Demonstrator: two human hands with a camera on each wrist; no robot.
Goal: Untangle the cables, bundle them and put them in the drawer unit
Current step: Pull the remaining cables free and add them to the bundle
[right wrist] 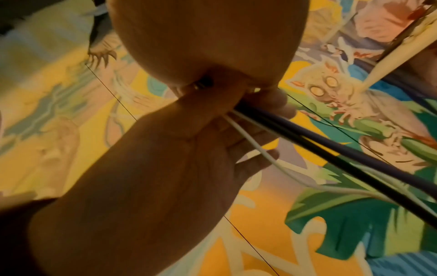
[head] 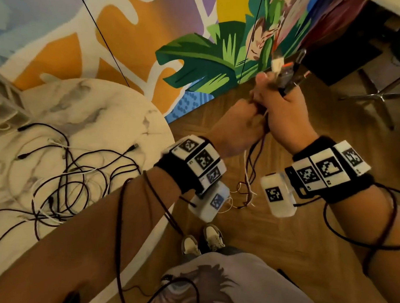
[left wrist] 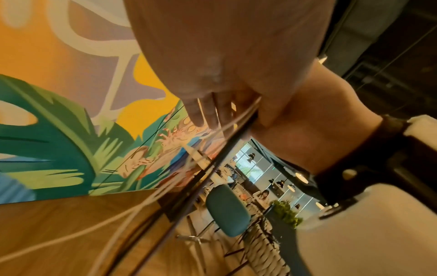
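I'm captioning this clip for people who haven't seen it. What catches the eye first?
Both hands, the left hand and the right hand, meet above the wooden floor, gripping a bunch of black and white cables with plugs poking up. At left, a tangle of black and white cables sprawls on the round white marble table.

A tangle of cables (head: 66, 181) is spread on the table (head: 115, 104) at the left, with the mural wall (head: 145, 35) behind it.

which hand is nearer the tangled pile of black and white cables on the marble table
Left. The left hand is closer to the tangled pile of black and white cables on the marble table; the right hand is beyond it.
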